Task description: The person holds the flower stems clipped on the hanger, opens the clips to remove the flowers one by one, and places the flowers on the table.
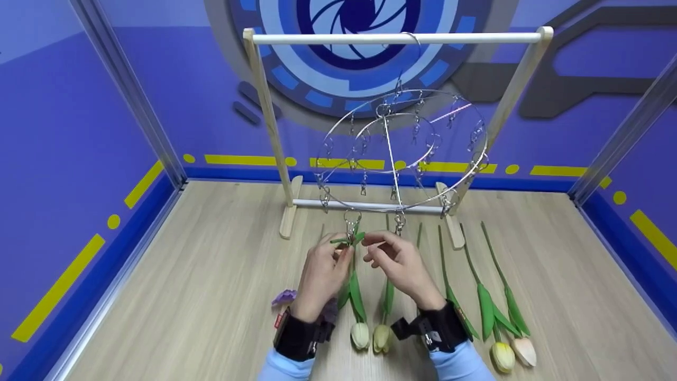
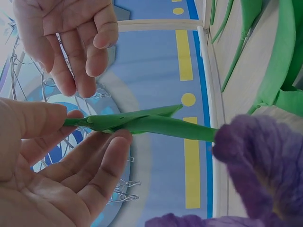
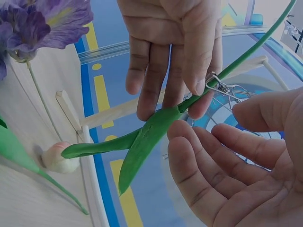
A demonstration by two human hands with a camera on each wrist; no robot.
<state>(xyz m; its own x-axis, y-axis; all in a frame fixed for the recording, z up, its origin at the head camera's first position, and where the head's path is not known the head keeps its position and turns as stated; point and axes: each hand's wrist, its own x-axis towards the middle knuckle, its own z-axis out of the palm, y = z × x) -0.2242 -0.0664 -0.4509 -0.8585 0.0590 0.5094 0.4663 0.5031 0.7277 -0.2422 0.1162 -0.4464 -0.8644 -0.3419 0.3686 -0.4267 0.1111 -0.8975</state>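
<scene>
My left hand (image 1: 325,272) pinches a thin green stem (image 3: 255,49) just above its leaves (image 2: 147,123). A metal clip (image 3: 221,87) meets that stem at the fingertips; whether it grips it cannot be told. My right hand (image 1: 404,267) is close by on the right, fingers loosely bent, apart from the stem and holding nothing. The clip hangs at the front of a round wire hanger (image 1: 394,153) with many clips. A purple flower (image 2: 258,165) shows below my left hand; whether it belongs to the pinched stem is unclear.
The hanger hooks over the white bar (image 1: 470,38) of a wooden-sided stand (image 1: 270,121). Artificial tulips lie on the wooden table (image 1: 211,296), including a white one (image 1: 360,336), a yellow one (image 1: 502,357) and a pale pink one (image 1: 524,351). Blue panels (image 1: 137,106) enclose the sides.
</scene>
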